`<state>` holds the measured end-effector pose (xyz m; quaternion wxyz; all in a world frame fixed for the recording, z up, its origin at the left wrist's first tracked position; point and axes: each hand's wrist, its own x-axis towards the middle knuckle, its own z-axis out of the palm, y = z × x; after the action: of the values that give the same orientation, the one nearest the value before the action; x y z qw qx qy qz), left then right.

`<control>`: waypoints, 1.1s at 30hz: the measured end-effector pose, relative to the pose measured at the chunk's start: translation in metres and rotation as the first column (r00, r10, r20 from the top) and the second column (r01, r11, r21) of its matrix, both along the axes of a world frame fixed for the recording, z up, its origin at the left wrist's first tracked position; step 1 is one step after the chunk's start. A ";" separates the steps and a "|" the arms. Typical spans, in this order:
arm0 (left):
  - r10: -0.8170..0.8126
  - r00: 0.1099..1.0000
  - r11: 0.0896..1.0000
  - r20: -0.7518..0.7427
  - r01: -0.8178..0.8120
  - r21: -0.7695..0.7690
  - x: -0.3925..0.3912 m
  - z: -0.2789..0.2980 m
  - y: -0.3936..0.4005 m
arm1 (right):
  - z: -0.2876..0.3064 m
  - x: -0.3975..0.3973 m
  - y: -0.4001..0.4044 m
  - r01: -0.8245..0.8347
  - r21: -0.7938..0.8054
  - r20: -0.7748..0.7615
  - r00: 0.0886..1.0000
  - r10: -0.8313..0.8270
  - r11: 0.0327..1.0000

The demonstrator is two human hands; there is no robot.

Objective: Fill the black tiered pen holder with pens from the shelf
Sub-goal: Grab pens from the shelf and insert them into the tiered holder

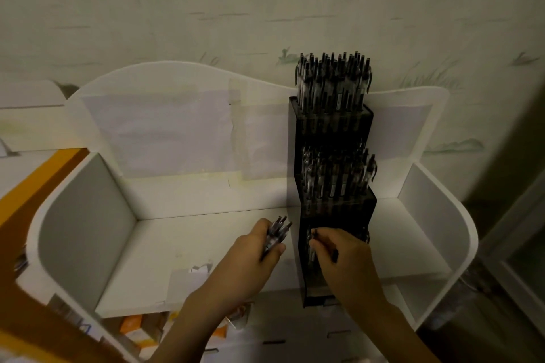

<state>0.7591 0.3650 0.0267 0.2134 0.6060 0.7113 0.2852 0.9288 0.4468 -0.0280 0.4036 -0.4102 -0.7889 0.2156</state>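
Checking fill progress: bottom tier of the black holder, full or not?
Not full. The bottom tier shows only a few pens by the right hand, unlike the packed top tier and middle tier. Left hand holds more pens.

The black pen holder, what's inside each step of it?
The black pen holder has its top and middle steps packed with pens. The right hand is putting a pen in the bottom step and hides most of what's inside.
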 end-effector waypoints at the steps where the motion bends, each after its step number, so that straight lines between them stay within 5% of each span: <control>1: 0.000 1.000 1.000 0.000 0.000 -0.002 0.000 0.000 0.000 | -0.002 0.000 -0.001 -0.009 -0.031 0.004 1.000 0.009 0.999; 9: -0.015 1.000 1.000 -0.002 0.015 -0.006 -0.001 -0.005 0.003 | -0.008 0.002 -0.008 -0.024 -0.153 -0.033 0.999 0.019 0.988; 19: -0.073 0.996 0.997 0.056 0.073 -0.005 0.009 -0.003 0.010 | 0.033 -0.005 -0.011 -0.048 -0.066 -0.185 0.982 0.035 0.997; 27: -0.152 0.972 0.988 0.179 0.149 0.034 0.020 0.003 0.013 | 0.044 0.000 -0.009 -0.220 -0.405 -0.367 0.928 0.062 0.888; 33: -0.193 0.958 0.981 0.213 0.191 0.028 0.024 0.009 0.012 | 0.060 0.015 0.000 -0.212 -0.440 -0.456 0.890 -0.014 0.873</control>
<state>0.7827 0.3768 0.0360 0.3135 0.6386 0.6207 0.3296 0.9443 0.4466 0.0321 0.4473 -0.3943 -0.6178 0.5126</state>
